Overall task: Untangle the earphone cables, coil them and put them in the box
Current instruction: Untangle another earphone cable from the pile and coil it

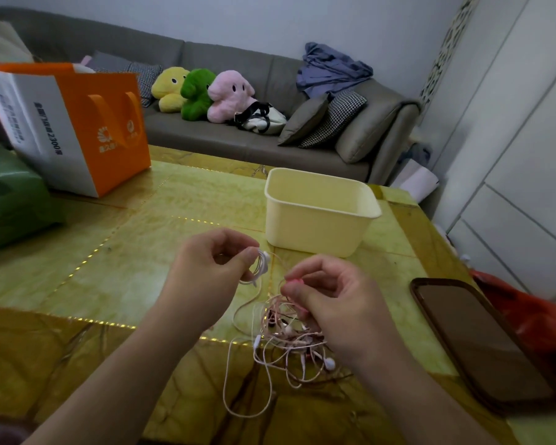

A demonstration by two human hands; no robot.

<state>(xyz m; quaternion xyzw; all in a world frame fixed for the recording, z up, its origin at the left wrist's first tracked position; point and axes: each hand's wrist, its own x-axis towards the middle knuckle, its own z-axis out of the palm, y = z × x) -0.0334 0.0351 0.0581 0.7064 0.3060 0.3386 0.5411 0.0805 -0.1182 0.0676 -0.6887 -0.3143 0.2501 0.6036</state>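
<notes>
box (318, 216): cream, open top, upright on desk (116, 261), nothing visible inside | earphone cables (286, 342): pink/white tangle on desk just in front of box, no clear long axis, one loop trailing toward viewer | left hand (206, 271): grip pinching white coil (260, 266) | right hand (341, 303): grip pinching pink strand above tangle | phone (475, 342) to the right

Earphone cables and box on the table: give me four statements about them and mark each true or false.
1. The cream box lies tipped on its side. False: it stands upright, open side up.
2. The left hand pinches white cable loops. True.
3. The tangled cables are already in the box. False: they lie on the table under the right hand.
4. A dark phone lies right of the tangle. True.
</notes>
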